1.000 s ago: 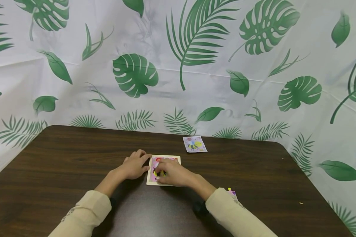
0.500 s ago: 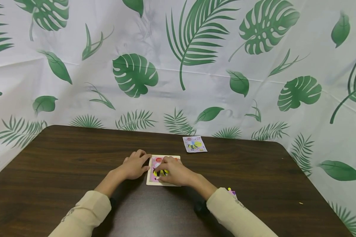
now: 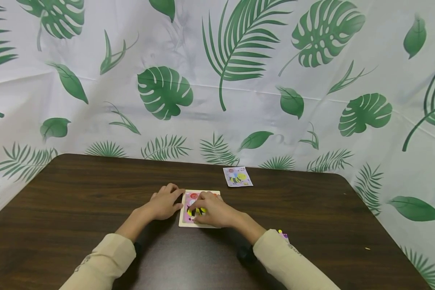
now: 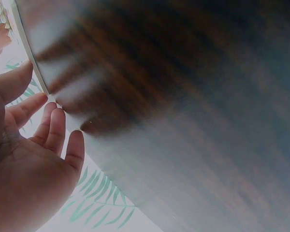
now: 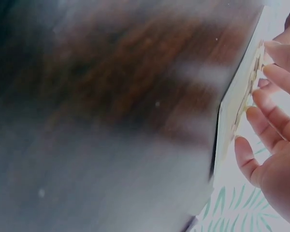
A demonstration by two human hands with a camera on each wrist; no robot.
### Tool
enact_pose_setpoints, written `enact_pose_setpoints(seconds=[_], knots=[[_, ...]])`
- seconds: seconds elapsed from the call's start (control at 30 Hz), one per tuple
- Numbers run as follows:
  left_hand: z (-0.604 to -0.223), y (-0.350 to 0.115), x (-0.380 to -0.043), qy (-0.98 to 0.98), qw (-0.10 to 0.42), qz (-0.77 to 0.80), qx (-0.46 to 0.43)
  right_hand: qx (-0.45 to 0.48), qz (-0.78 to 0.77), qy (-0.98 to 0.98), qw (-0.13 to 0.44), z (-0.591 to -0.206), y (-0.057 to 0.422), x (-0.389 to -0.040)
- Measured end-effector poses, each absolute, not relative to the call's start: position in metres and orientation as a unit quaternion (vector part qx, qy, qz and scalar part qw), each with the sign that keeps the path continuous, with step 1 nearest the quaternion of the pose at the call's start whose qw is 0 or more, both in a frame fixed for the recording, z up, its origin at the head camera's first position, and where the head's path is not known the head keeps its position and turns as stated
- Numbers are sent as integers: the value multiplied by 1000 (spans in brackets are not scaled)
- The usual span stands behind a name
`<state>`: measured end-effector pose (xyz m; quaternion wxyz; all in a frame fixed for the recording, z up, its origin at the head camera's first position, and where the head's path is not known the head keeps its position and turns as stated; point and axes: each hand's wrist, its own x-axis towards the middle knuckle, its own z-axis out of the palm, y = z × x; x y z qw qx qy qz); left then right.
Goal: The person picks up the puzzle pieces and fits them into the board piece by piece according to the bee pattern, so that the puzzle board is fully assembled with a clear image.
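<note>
A square wooden jigsaw puzzle (image 3: 181,219) with a pale rim lies mid-table, showing a yellow-and-black bee on pink. At its left rim is my left hand (image 3: 164,203), index finger by the upper corner and thumb lower down. In the left wrist view, that hand's fingers (image 4: 56,130) are loosely spread along the puzzle's edge. My right hand (image 3: 214,211) lies over the puzzle's right half and hides part of the picture. The right wrist view shows its spread fingertips (image 5: 251,113) right at the puzzle's surface, where several piece edges stand slightly raised.
A paper card (image 3: 238,177) with the same bee picture lies near the table's back edge. Beside the right sleeve, a small pink and purple item (image 3: 284,236) with a yellow tip is partly hidden. A tiny yellow speck (image 3: 367,248) is further right.
My right hand has shifted slightly to the right over the puzzle since a second ago, uncovering more of the bee. The left hand and the puzzle's frame have stayed in place.
</note>
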<state>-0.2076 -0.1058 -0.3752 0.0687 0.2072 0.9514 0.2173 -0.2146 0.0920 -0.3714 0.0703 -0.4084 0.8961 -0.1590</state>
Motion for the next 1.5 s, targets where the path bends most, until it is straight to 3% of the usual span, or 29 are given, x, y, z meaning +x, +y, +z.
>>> enact_pose_setpoints(seconds=[0.57,0.77,1.5], knots=[[-377,-105,-209,952,68,216,204,-407,-230,877,114,-360,116,-220],[-378,-105,-209,952,65,218,206,-421,-223,873,100,-359,134,-222],[-377,-104,-207,953,69,220,199,-370,-204,897,130,-354,210,-208]])
